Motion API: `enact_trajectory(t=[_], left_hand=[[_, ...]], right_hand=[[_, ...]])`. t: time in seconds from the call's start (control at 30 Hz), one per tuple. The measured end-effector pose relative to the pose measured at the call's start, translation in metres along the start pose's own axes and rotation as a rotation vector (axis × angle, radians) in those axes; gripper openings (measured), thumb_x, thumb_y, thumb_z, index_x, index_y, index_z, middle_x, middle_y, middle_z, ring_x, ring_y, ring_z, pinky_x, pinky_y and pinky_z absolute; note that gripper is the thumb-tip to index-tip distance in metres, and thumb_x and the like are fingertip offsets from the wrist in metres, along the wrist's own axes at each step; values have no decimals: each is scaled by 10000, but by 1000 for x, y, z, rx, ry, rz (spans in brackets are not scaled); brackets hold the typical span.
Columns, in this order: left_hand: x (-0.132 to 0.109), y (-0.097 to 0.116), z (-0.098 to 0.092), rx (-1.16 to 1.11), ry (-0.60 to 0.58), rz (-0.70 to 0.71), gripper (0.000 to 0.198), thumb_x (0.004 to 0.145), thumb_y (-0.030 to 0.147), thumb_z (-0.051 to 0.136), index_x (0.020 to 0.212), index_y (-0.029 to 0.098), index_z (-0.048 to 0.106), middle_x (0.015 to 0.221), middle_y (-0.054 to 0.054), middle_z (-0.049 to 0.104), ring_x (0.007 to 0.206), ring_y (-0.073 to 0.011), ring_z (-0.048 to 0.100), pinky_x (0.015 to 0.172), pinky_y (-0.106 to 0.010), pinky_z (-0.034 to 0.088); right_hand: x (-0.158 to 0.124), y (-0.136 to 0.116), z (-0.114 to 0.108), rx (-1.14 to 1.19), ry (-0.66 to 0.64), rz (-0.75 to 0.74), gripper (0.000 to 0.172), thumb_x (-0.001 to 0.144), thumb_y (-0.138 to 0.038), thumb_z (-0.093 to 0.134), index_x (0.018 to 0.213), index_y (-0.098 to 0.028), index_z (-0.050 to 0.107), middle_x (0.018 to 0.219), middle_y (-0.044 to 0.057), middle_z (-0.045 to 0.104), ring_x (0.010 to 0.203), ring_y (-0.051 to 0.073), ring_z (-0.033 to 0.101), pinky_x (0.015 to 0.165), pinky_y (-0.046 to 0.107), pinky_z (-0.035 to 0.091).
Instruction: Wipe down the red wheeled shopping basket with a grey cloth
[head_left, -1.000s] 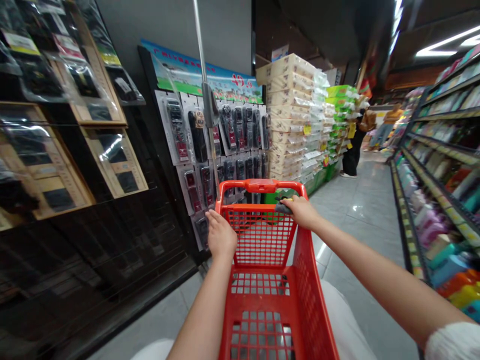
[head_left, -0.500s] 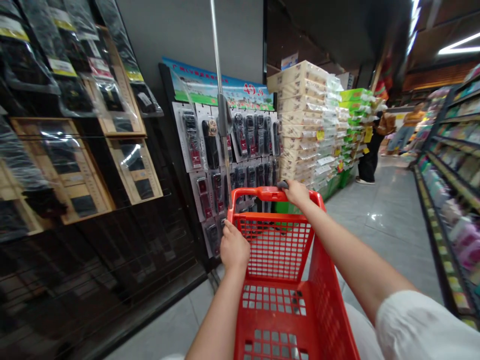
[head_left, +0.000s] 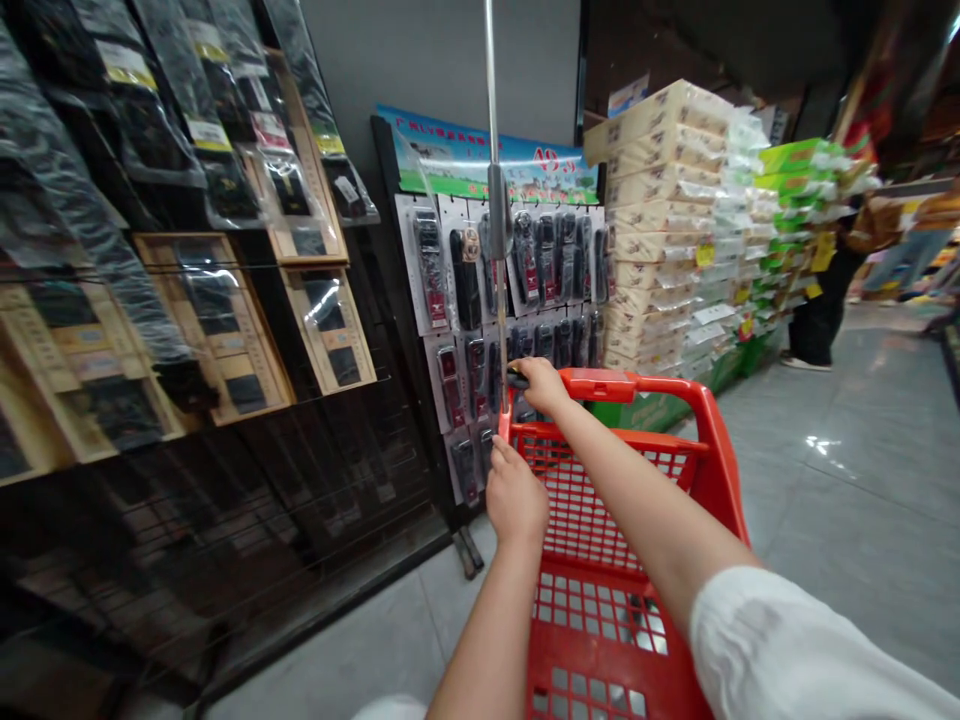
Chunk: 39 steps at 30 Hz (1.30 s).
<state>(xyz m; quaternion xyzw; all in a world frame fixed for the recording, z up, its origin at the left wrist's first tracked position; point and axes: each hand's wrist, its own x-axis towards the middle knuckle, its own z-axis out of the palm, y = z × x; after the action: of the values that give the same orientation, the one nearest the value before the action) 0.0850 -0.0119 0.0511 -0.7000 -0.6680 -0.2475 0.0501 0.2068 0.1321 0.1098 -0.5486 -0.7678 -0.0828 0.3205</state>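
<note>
A red plastic shopping cart (head_left: 626,620) with a grid seat panel fills the lower middle. My left hand (head_left: 517,500) is closed around its left upper edge, just below a thin metal pole (head_left: 491,90) with a grey sleeve. My right hand (head_left: 544,388) reaches across to the left end of the cart handle (head_left: 652,385). Its curled fingers hold a small dark object (head_left: 517,379), too small to name, close beside the pole. Through the grid, the cart's basket shows no goods.
Packaged belts (head_left: 431,265) hang on a display under a blue price sign (head_left: 491,160). Bagged and boxed dark goods (head_left: 240,330) line the rack at left. Stacked cream packs (head_left: 667,230) and green packs (head_left: 802,190) stand behind the cart. A person (head_left: 821,290) in black trousers is in the aisle.
My right hand has slid left along the handle to the pole, taking the small dark object along. The view has turned left, so cart and shelves sit further right.
</note>
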Motion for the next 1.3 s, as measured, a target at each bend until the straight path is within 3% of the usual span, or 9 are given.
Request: enact_trajectory(t=[0.33, 0.5, 0.57, 0.67, 0.8, 1.0, 1.13, 1.2, 1.3], left_hand=[[2, 0, -6, -11, -59, -16, 579, 868, 77, 338, 1430, -58, 302, 1194, -245, 584, 933, -243, 672, 757, -295, 541], [3, -1, -4, 11, -39, 7, 573, 871, 85, 352, 1425, -55, 308, 1180, -257, 586, 925, -244, 676, 748, -294, 539], [4, -1, -3, -7, -28, 10, 569, 874, 85, 344, 1422, -61, 310, 1152, -250, 602, 920, -248, 676, 751, -305, 539], [4, 0, -2, -42, -24, -6, 565, 876, 88, 338, 1424, -49, 317, 1155, -239, 608, 916, -245, 674, 750, -308, 539], [4, 2, -4, -70, -31, -32, 560, 885, 106, 332, 1424, -41, 324, 1156, -228, 614, 917, -240, 676, 731, -293, 537], [3, 1, -3, -60, -34, -26, 566, 889, 134, 358, 1427, -35, 322, 1177, -228, 606, 918, -240, 675, 730, -289, 537], [5, -2, 1, -12, -37, -8, 580, 868, 75, 367, 1433, -42, 303, 1149, -232, 605, 906, -236, 671, 715, -288, 541], [6, -4, 4, 24, -48, 0, 590, 846, 16, 359, 1431, -41, 303, 1126, -228, 606, 881, -227, 672, 702, -284, 541], [8, -5, 5, 45, -52, 9, 622, 822, -27, 375, 1439, 0, 304, 1108, -210, 608, 867, -205, 673, 691, -256, 531]], right_hand=[[-56, -16, 13, 398, 95, 24, 580, 655, 16, 492, 1182, -176, 636, 1159, 61, 688, 1073, 197, 630, 988, 351, 460], [-68, -18, -52, 213, -141, -233, 483, 689, -16, 535, 1101, -215, 690, 1106, 51, 701, 1049, 207, 623, 966, 353, 458], [-72, -6, -82, 71, -20, -223, 512, 710, -20, 527, 1159, -226, 661, 1188, 55, 656, 1114, 216, 571, 994, 370, 425], [-86, 21, -105, -152, 219, 103, 543, 747, -21, 489, 1248, -202, 593, 1257, 77, 590, 1141, 246, 519, 992, 396, 406], [-98, 41, -91, -355, 123, 355, 476, 821, -98, 490, 1286, -185, 541, 1216, 111, 570, 1118, 284, 500, 960, 418, 405], [-52, 0, -45, -391, 5, 254, 370, 906, -147, 422, 1244, -210, 558, 1153, 117, 592, 1110, 249, 482, 986, 400, 369], [-24, -23, -20, -407, -96, 183, 442, 956, -160, 300, 1361, -226, 465, 1389, 127, 475, 1266, 284, 391, 1006, 443, 344], [-21, -23, -18, -433, -132, 131, 464, 964, -174, 281, 1399, -239, 427, 1482, 107, 382, 1314, 307, 338, 996, 463, 350], [-26, -13, -34, -479, -215, -18, 408, 965, -203, 321, 1310, -238, 537, 1410, 108, 477, 1263, 320, 390, 923, 454, 402]])
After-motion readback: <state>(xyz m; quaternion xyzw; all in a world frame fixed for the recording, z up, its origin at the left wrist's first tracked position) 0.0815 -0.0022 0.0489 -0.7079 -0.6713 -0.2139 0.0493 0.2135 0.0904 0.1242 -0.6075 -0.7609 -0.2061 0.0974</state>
